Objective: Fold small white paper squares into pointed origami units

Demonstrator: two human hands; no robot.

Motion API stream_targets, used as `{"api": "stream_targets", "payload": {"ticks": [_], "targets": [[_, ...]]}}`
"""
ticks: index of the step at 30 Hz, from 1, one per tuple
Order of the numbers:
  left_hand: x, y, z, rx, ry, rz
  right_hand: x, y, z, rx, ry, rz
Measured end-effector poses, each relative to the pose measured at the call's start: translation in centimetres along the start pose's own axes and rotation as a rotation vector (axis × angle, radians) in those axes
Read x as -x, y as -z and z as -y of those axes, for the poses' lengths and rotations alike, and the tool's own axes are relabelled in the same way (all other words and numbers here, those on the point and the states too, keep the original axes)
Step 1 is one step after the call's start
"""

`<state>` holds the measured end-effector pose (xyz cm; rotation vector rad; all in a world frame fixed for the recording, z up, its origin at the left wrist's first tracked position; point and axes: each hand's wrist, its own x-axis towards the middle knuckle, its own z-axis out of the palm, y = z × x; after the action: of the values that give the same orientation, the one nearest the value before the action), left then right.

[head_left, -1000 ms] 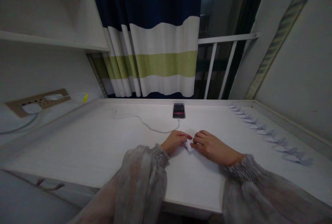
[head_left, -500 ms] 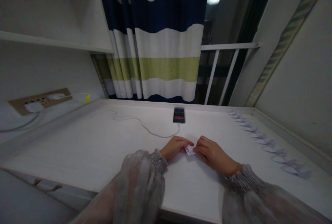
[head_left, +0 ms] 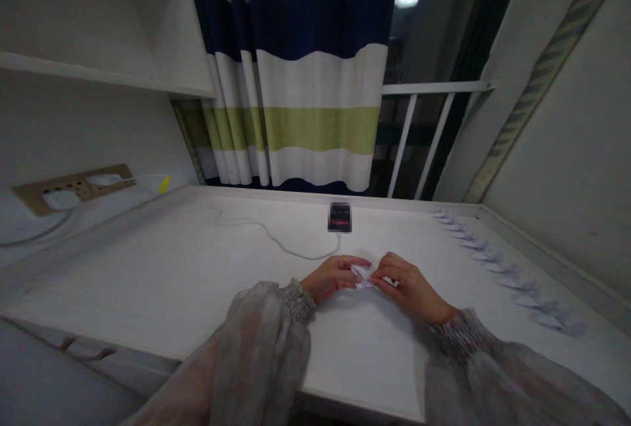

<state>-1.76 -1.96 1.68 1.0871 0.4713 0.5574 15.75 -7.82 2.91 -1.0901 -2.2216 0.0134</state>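
Observation:
A small piece of folded white paper (head_left: 363, 275) is held between my two hands, low over the white desk. My left hand (head_left: 332, 277), with a ring on one finger, grips its left side between thumb and fingers. On the other side, my right hand (head_left: 405, 286) pinches the paper's right edge with thumb and fingertips. Parts of the folds are covered by my fingers. Along the desk's right side lies a row of several folded white paper pieces (head_left: 507, 273), pointed in shape.
A dark phone-like device (head_left: 340, 217), its screen blurred, lies at the back of the white desk (head_left: 148, 281). A white cable (head_left: 269, 234) runs left from it. Left on the wall is a socket strip (head_left: 73, 189) with plugs. A striped curtain (head_left: 320, 130) hangs behind.
The paper has turned from a flat, layered shape to a more opened, tilted one. My left fingers have spread around it, and my right hand has shifted slightly, still pinching the edge.

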Motion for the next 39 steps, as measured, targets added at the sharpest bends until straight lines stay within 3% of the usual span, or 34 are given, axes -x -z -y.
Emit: {"api": "stream_targets", "payload": {"ticks": [8, 14, 18, 22, 31, 39], "targets": [[-0.4, 0.3, 0.5, -0.042, -0.087, 0.002, 0.0, -0.9, -0.2, -0.157, -0.138, -0.061], [-0.4, 0.1, 0.6, 0.034, -0.098, -0.018, -0.1, -1.7, 0.5, -0.176, -0.083, -0.131], [-0.5, -0.1, 0.9, 0.037, -0.099, -0.037, -0.1, -1.8, 0.9, -0.099, -0.061, -0.143], [-1.0, -0.1, 1.6, -0.063, -0.187, -0.097, -0.1, -2.0, 1.0, 0.040, -0.127, -0.125], [-1.7, 0.1, 3.3, -0.554, -0.356, -0.244, -0.4, -2.7, 1.0, 0.280, -0.262, 0.061], [-1.8, -0.2, 3.0, -0.525, -0.330, -0.342, -0.5, -2.7, 1.3, 0.422, -0.204, -0.005]]}}
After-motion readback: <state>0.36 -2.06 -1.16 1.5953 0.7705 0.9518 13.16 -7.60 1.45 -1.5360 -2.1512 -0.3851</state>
